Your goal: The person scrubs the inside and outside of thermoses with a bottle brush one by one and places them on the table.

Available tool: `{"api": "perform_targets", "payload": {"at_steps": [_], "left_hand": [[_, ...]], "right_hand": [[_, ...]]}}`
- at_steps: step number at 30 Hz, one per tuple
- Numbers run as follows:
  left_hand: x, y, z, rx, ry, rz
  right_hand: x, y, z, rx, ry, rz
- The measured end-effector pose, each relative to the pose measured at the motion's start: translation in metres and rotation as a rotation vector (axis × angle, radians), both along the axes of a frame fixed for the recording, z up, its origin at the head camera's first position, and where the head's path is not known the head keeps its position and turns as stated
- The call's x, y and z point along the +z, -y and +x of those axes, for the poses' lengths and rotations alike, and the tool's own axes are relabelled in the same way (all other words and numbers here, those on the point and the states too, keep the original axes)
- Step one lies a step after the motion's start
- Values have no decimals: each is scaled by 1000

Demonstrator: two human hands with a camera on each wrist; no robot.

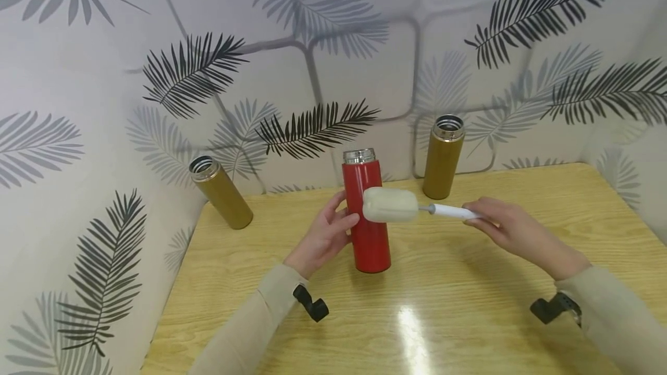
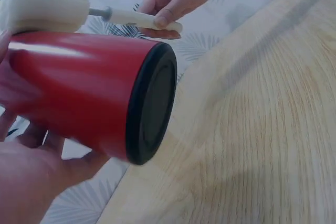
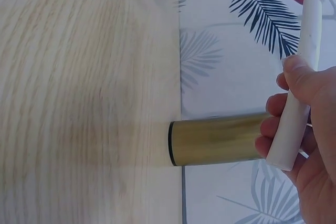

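Observation:
A red flask [image 1: 367, 219] with an open steel mouth stands upright at the middle of the wooden table [image 1: 469, 317]. My left hand [image 1: 327, 232] grips its left side; the left wrist view shows the red flask [image 2: 89, 87] and its black base from below. My right hand [image 1: 502, 223] holds the white handle of a bottle brush [image 1: 417, 207], whose pale sponge head lies sideways against the flask's upper front. In the right wrist view my right hand [image 3: 299, 145] curls round the brush handle [image 3: 299, 98]. In the left wrist view the sponge head [image 2: 44, 3] rests on the flask.
Two gold flasks with open mouths stand near the leaf-patterned wall: one gold flask [image 1: 221, 192] at the back left, leaning in this view, and another gold flask [image 1: 443, 157] behind the brush, also in the right wrist view [image 3: 218, 142].

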State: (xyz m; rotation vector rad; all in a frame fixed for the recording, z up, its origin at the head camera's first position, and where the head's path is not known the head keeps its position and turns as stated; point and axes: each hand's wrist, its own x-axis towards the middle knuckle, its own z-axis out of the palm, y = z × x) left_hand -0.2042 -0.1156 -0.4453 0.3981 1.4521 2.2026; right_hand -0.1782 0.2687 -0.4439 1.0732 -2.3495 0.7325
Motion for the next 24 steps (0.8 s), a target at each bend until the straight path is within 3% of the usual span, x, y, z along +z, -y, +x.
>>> {"api": "perform_targets", "payload": {"at_steps": [7,15,24], "left_hand": [[0,-4,3,-15,-29,-108],[1,-4,3,-4,-47,-138],[0,0,1,-4,-47,-134]], "right_hand": [[5,3,-5,-17,-53,-33],[11,1,-3,-96,-41,-21],[3,3,-6,-2,-7,-53]]}}
